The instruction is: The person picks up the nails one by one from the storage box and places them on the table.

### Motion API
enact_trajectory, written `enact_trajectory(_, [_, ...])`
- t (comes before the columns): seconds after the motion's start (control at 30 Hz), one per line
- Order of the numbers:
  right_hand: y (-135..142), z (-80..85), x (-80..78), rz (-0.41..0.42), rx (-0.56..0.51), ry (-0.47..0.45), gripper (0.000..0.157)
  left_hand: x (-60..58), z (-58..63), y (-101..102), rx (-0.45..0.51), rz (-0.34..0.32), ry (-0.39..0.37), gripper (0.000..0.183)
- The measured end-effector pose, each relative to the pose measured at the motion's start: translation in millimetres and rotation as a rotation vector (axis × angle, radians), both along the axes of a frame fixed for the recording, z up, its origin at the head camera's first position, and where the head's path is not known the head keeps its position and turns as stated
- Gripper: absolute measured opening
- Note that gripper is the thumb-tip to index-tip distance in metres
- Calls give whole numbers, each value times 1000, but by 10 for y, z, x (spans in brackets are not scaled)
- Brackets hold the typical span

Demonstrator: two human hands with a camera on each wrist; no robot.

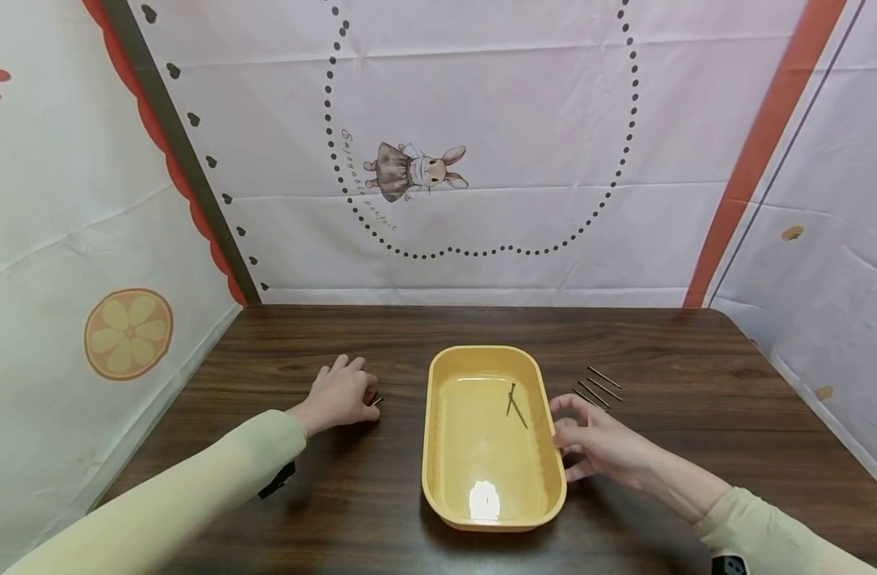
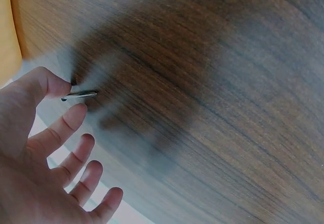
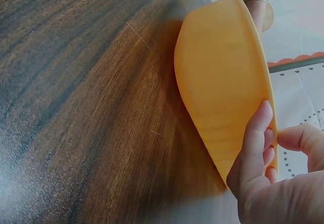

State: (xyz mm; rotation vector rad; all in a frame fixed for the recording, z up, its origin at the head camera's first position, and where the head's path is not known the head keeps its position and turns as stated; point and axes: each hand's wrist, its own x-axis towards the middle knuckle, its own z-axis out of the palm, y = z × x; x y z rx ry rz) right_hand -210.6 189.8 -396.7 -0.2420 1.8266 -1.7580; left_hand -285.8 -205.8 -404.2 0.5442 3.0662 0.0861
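Note:
A yellow rectangular tray (image 1: 433, 447) stands on the table with two thin metal nails (image 1: 520, 412) lying crossed inside it. My right hand (image 1: 604, 443) grips the tray's right rim, thumb over the edge and fingers along the outer wall, as the right wrist view shows. Left of the tray, my left hand (image 1: 343, 395) is low over the table. Between its thumb and index fingertip in the left wrist view lies a short-looking nail (image 2: 80, 95), with a visible gap to the index finger; a second dark tip shows by the thumb. The other fingers are spread.
Several more nails (image 1: 604, 389) lie side by side on the dark wooden table (image 1: 654, 343), just beyond my right hand. A printed cloth (image 1: 496, 120) hangs behind the table's far edge and along both sides.

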Motion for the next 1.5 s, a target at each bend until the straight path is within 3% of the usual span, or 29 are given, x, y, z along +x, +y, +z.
enact_trajectory(0.37, [12,-6,-2,11,-2,4,47,-12,28,-3,9,-5,3,31])
enact_trajectory(1.5, [0,-3,5,-9,12,6,52,-120,493,213,11,-40,64,21])
